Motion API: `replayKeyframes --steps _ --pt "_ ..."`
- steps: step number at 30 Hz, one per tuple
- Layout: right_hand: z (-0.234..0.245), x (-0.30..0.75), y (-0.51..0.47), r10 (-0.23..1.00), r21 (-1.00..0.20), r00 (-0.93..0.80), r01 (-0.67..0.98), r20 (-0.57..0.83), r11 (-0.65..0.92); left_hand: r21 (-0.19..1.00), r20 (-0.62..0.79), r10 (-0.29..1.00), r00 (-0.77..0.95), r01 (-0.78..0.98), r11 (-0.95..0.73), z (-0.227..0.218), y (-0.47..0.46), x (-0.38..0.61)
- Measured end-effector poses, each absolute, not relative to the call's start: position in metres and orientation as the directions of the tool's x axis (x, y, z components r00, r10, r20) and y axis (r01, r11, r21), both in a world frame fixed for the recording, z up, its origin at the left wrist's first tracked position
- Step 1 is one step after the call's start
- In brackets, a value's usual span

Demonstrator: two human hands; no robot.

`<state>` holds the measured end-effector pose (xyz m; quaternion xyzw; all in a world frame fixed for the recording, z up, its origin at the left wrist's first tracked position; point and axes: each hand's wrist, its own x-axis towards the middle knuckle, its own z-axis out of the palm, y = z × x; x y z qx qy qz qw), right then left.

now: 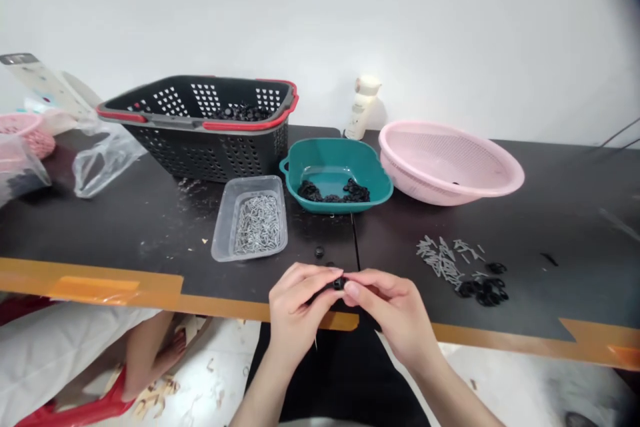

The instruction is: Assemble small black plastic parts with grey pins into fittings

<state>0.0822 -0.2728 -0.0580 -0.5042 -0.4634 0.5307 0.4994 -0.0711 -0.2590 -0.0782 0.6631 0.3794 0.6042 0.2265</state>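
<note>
Just above the table's front edge, a small black round part [339, 283] is held between both hands. My left hand [300, 303] pinches it from the left with thumb and index finger. From the right, my right hand [395, 307] closes its thumb and fingertips on the same part; whether a pin is also in those fingers is hidden. Another black part [319, 251] lies on the table beyond the fingers. To the right of my hands are loose grey pins [440, 259] and a cluster of black rings [484, 292].
A clear tub [220, 240] holds many metal pins. Behind stand a black basket [200, 153] and a teal basin [340, 150], both containing black parts, plus a pink colander [445, 190] and a cream bottle [361, 107]. Someone's leg [143, 353] shows at lower left.
</note>
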Motion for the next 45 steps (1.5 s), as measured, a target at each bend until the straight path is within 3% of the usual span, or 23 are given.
replayKeyframes --steps 3,6,10,16,28,33,37,41,45 --pt "-0.054 0.081 -0.275 0.992 -0.979 0.000 0.160 0.130 0.128 0.767 0.619 0.784 -0.043 0.246 -0.593 -0.080 -0.260 -0.071" --pt "-0.048 0.084 -0.274 0.983 -0.953 -0.048 0.240 0.178 0.185 0.791 0.586 0.810 -0.038 0.247 -0.560 -0.080 -0.259 -0.072" --pt "-0.047 0.089 -0.270 0.978 -0.956 -0.067 0.209 0.195 0.205 0.807 0.568 0.822 -0.036 0.220 -0.548 -0.079 -0.259 -0.072" --pt "-0.047 0.090 -0.271 0.991 -0.991 -0.086 0.075 0.104 0.110 0.799 0.588 0.807 -0.044 0.184 -0.572 -0.073 -0.263 -0.070" --pt "-0.023 0.091 -0.280 0.961 -0.967 -0.166 0.084 0.222 0.239 0.784 0.598 0.802 -0.002 0.209 -0.584 -0.053 -0.276 -0.078" --pt "-0.032 0.090 -0.279 0.975 -0.984 -0.211 -0.171 0.076 0.039 0.735 0.654 0.756 0.022 0.214 -0.643 -0.050 -0.276 -0.081" --pt "-0.039 0.088 -0.274 0.941 -0.902 -0.321 -0.366 -0.107 -0.227 0.717 0.688 0.726 0.011 0.147 -0.682 -0.054 -0.275 -0.079" --pt "-0.039 0.085 -0.272 0.863 -0.832 -0.434 -0.353 -0.260 -0.429 0.765 0.642 0.766 -0.041 0.096 -0.636 -0.064 -0.276 -0.075" --pt "-0.039 0.084 -0.276 0.858 -0.867 -0.444 -0.286 -0.257 -0.407 0.847 0.529 0.844 -0.089 0.001 -0.531 -0.074 -0.278 -0.072"
